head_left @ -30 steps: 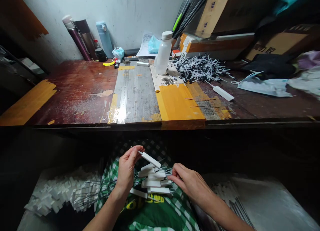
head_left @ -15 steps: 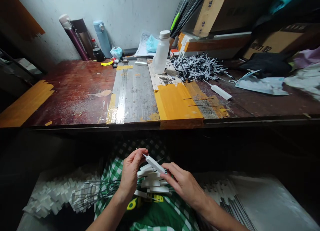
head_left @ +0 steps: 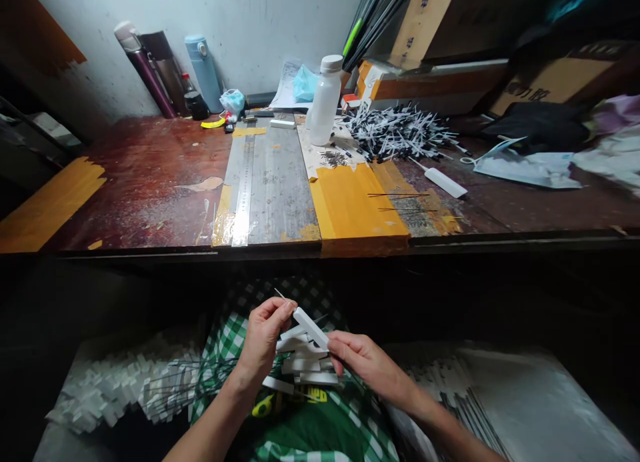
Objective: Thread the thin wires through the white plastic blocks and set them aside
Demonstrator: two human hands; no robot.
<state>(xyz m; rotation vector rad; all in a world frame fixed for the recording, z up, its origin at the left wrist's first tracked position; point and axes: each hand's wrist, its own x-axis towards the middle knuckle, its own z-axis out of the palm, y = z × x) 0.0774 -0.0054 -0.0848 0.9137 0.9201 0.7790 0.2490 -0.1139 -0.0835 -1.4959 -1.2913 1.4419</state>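
Between my hands a slim white rectangular piece [head_left: 311, 329] is held at a tilt above my lap. My left hand [head_left: 267, 329] pinches the thin pale rod at its upper end, whose tip sticks out past the fingers. The fingers of my right hand [head_left: 367, 365] are closed on the lower end. Just below lie several similar white pieces [head_left: 303, 366], with dark thin rods running off to the left, on a green checked apron [head_left: 320, 432]. The exact joint between rod and white piece is hidden by my left fingertips.
A heap of white pieces [head_left: 100, 389] lies at lower left, and a bundle of dark rods [head_left: 473, 409] at lower right. On the table [head_left: 160, 182] stand a white bottle [head_left: 325, 105], a pile of black-and-white rods [head_left: 405, 132] and a face mask [head_left: 530, 165].
My right fingers have closed more tightly around the lower end of the white piece. My left fingertips have moved slightly toward the piece along the rod, leaving more rod showing beyond them.
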